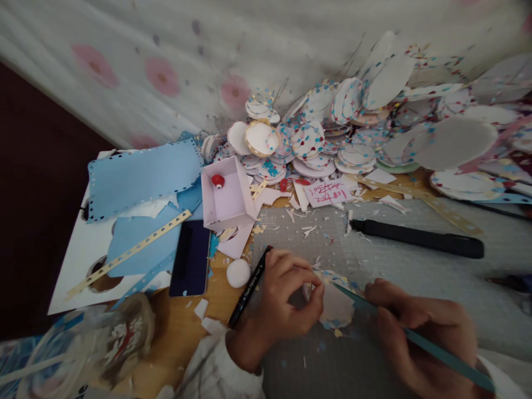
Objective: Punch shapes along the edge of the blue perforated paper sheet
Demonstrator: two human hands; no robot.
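Disc: a speckled paper disc (pixel 336 302) is lying flat on the mat (pixel 415 266), between the two hands.
Left hand (pixel 286 302): pinching the disc's left edge.
Right hand (pixel 419 338): gripping a teal tool (pixel 436 349), its tip touching the disc's upper right; its long axis is running down-right.
Nearer: both are touching the disc.
Surface: grey mat on a littered worktop (pixel 183 327).
Room: a black pen (pixel 415 238) is lying behind, a marker (pixel 250 286) just left, with piled discs (pixel 332 133) beyond.
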